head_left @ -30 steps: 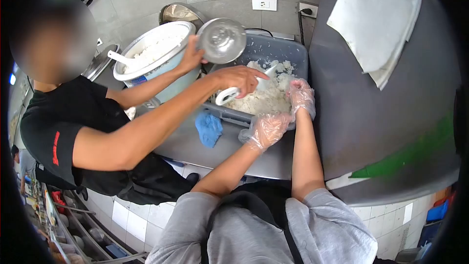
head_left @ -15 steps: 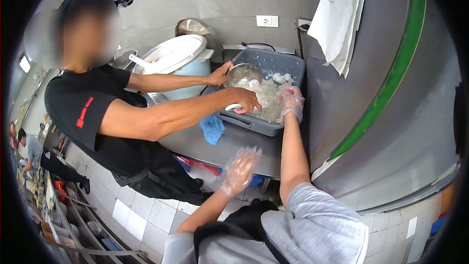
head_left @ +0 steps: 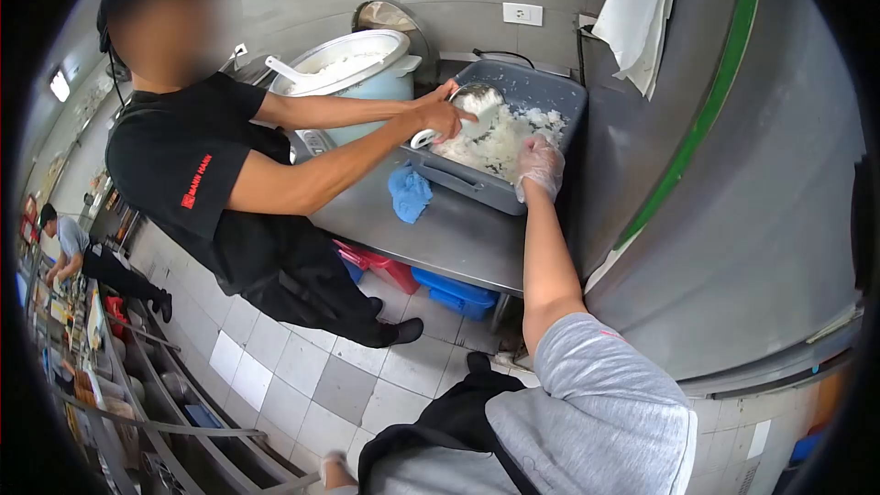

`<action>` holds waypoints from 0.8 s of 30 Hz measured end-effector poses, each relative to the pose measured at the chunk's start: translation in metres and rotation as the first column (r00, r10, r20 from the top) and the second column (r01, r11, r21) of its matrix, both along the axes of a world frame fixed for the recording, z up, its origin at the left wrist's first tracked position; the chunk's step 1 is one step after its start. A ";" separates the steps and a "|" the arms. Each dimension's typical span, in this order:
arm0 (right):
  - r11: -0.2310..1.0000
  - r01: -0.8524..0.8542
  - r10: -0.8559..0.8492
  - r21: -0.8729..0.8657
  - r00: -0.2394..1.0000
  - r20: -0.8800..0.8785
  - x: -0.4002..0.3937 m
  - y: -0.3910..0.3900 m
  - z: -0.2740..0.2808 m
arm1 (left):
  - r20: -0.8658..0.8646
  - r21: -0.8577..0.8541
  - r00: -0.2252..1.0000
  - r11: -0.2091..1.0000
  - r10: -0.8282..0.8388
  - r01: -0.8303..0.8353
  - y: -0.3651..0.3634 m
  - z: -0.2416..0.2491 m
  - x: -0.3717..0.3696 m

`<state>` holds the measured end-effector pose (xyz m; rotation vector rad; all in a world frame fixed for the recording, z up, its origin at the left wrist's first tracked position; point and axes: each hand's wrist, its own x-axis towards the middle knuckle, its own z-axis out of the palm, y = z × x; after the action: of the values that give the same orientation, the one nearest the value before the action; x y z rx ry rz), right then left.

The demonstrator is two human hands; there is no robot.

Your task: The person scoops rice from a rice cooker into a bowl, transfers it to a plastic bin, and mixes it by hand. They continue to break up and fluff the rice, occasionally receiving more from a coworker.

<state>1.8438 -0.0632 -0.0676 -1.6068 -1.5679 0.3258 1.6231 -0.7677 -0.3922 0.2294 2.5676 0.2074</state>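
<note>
My right hand (head_left: 541,163), in a clear plastic glove, is over the right side of a grey tub (head_left: 467,185). Its fingers are curled closed at the rice (head_left: 500,151), and what they hold, if anything, is hidden. Low in the view, beside my apron, only a small blurred part of my left hand (head_left: 332,469) shows; its fingers cannot be made out. Across the tub, a co-worker tilts a round metal bowl (head_left: 469,96) with one hand and grips a white paddle (head_left: 426,138) with the other. White rice shows in the bowl.
A large pale-blue rice cooker (head_left: 371,103) full of rice stands left of the tub. A blue cloth (head_left: 409,193) lies on the steel table (head_left: 367,218). Lidded bins (head_left: 454,291) sit underneath. A tall metal cabinet (head_left: 733,247) borders the right side. Another person works far left.
My left hand has dropped from in front of the table to the bottom edge. My right hand stays at the rice. The co-worker's paddle hand has moved left, nearer the bowl. The view has shifted.
</note>
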 end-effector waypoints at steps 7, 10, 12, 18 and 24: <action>1.000 -0.028 0.027 -0.008 0.995 -0.095 -0.001 -0.006 0.009 | 0.178 -0.144 0.980 0.987 0.093 -0.068 -0.059 -0.021 0.047; 0.993 -0.052 0.068 0.107 0.986 -0.152 -0.002 0.006 -0.006 | 0.147 -0.027 0.989 1.000 -0.006 0.010 -0.035 -0.043 0.020; 0.997 -0.065 0.070 0.044 0.991 -0.117 -0.001 0.000 0.003 | 0.005 0.086 0.968 0.965 -0.249 0.248 -0.011 -0.066 -0.003; 0.999 -0.002 0.001 0.035 0.999 0.032 -0.002 0.015 -0.014 | 0.244 0.056 0.956 0.986 -0.163 0.154 0.143 0.074 0.012; 0.999 -0.042 0.043 -0.010 0.983 0.180 -0.003 0.006 -0.004 | 0.276 0.015 0.890 0.928 -0.363 0.373 0.188 0.063 0.032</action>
<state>1.8412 -0.0567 -0.0714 -1.6469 -1.7410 0.2120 1.6550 -0.5800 -0.3293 0.6225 2.1996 0.0418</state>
